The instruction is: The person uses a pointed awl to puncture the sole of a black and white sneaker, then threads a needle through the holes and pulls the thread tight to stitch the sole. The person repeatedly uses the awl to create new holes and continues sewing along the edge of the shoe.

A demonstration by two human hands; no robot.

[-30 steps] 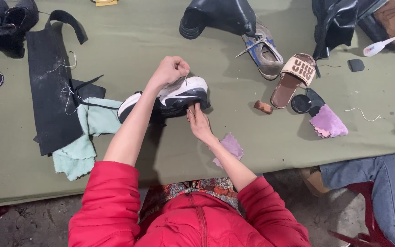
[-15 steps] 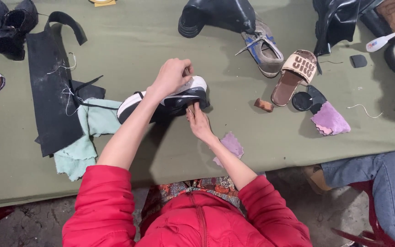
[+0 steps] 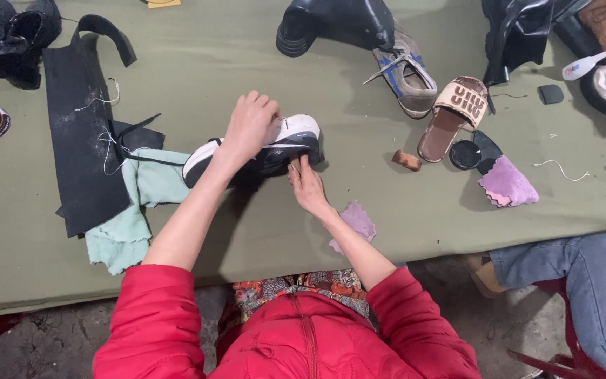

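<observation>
Black-and-white sneaker (image 3: 275,151) lies on its side on the green bench (image 3: 212,63), left hand (image 3: 249,126) clamped over it, right hand (image 3: 308,186) pinching its edge; light, pliable, best gripped mid-body.

My red sleeves (image 3: 177,309) frame a black-and-white sneaker (image 3: 275,144) on olive-green cloth (image 3: 212,63), beside a mint rag (image 3: 138,210) and lilac cloths (image 3: 506,184).
</observation>
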